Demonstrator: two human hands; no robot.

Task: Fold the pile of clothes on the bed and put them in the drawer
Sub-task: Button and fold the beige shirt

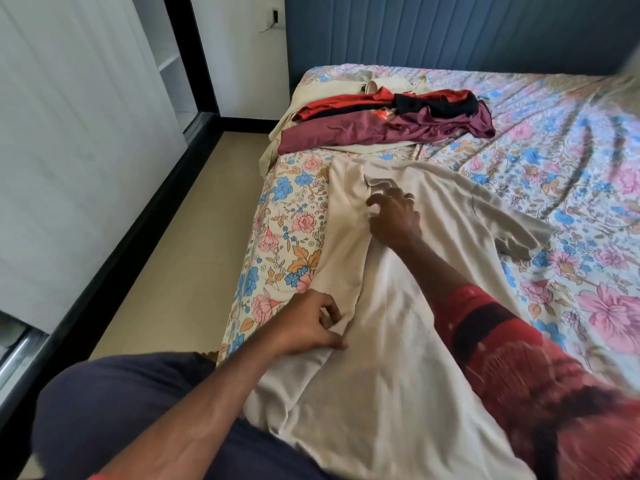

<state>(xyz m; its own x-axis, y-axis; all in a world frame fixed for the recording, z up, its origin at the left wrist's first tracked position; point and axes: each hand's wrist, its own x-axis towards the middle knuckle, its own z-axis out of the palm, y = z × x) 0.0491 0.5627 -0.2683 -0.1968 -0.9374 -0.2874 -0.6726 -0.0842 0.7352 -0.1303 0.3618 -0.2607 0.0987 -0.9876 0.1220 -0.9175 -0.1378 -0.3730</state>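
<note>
A cream T-shirt (391,306) lies spread lengthwise on the floral bed (554,161), its left side folded over toward the middle. My left hand (311,323) pinches the folded edge near the hem, at the bed's near left side. My right hand (394,216) reaches further up the shirt, its curled fingers gripping the fold near the sleeve. The shirt's other sleeve (512,226) lies flat to the right. A pile of clothes (388,123), maroon, red, black and cream, sits at the far left part of the bed.
A white wardrobe with a black frame (86,140) stands to the left across a narrow strip of beige floor (180,244). A blue padded headboard (450,29) runs behind the bed. The floral sheet stretches off to the right.
</note>
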